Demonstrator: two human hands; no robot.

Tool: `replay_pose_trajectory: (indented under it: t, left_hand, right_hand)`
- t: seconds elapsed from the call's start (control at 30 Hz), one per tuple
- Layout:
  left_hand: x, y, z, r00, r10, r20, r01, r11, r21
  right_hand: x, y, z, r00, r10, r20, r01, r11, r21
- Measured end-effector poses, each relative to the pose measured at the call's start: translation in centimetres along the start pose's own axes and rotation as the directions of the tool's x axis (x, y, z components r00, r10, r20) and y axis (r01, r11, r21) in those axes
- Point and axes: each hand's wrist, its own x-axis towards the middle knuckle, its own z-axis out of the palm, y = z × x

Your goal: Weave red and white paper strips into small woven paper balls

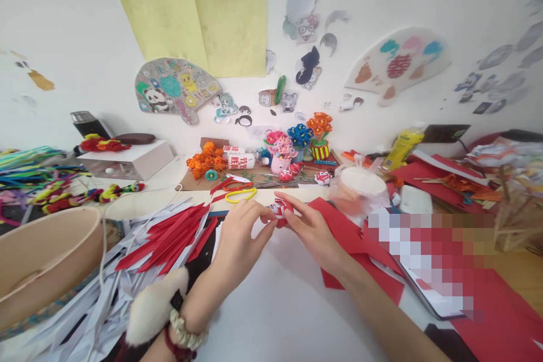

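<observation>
Between my two hands is a small red-and-white folded paper ball (pixel 280 210). My left hand (pixel 245 233) pinches its left side with thumb and fingertips. From the other side, the thumb and fingers of my right hand (pixel 313 231) close on it, and the fingertips cover part of its surface. Under both hands lies a large white sheet (pixel 284 300). Similar red-and-white paper balls (pixel 323 178) rest farther back. Red paper strips (pixel 173 237) and white paper strips (pixel 91 294) are heaped to the left of my left hand.
Yellow-handled scissors (pixel 240 195) lie just beyond my hands. Red paper sheets (pixel 339 232) spread to the right, near a partly pixelated tablet (pixel 441 305). A beige basin (pixel 46 254) stands at the left. Pots of craft flowers (pixel 320 150) and a yellow bottle (pixel 401 147) line the back.
</observation>
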Motion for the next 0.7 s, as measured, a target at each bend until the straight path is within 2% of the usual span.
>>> replay_pose_trajectory:
  t: [0.07,0.2,0.3,0.43,0.7]
  left_hand:
    - [-0.1,-0.2,0.1,0.999,0.037,-0.008,-0.037,0.997,0.068]
    - [-0.2,-0.3,0.3,0.980,0.165,-0.107,-0.127,0.946,0.299]
    - [-0.4,0.0,0.5,0.957,0.233,-0.172,-0.149,0.906,0.396]
    - [-0.8,0.5,0.9,0.942,0.250,-0.225,-0.144,0.904,0.403]
    - [-1.1,0.6,1.2,0.941,0.256,-0.222,-0.179,0.931,0.317]
  right_hand:
    - [-0.1,-0.3,-0.1,1.000,0.017,0.019,-0.017,1.000,-0.007]
    - [-0.1,-0.6,-0.3,0.994,0.073,0.082,-0.076,0.997,0.025]
    - [-0.1,-0.3,-0.2,0.996,0.061,0.062,-0.062,0.998,0.018]
    - [0.0,0.1,0.0,1.000,0.024,0.003,-0.025,0.999,0.023]
    - [-0.2,-0.1,0.3,0.999,-0.028,-0.025,0.029,0.999,0.037]
